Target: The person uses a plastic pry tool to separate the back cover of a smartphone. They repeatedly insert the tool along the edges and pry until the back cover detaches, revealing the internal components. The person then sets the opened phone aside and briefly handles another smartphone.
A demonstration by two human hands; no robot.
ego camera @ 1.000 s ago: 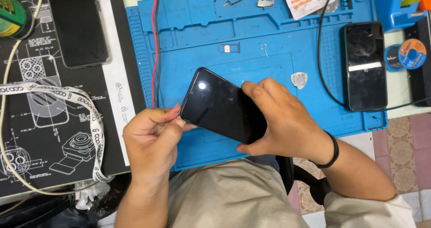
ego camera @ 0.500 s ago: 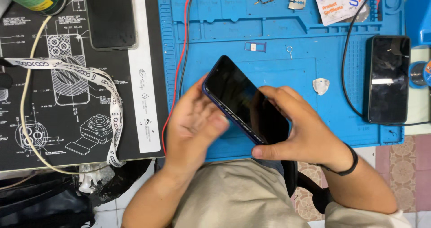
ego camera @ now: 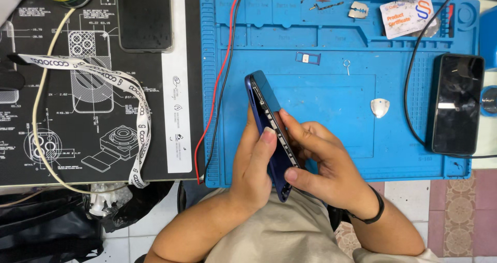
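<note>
Phone (ego camera: 266, 120) on edge, pointing away, in hands (ego camera: 290, 159).

Three phones (ego camera: 269, 123), two mats (ego camera: 331, 92)

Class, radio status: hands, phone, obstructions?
Left hand and right hand: both grip blue phone, turned edge-up over blue mat. Nothing in the way.

Dark blue phone (ego camera: 269, 123), bright blue mat (ego camera: 331, 92)
</note>
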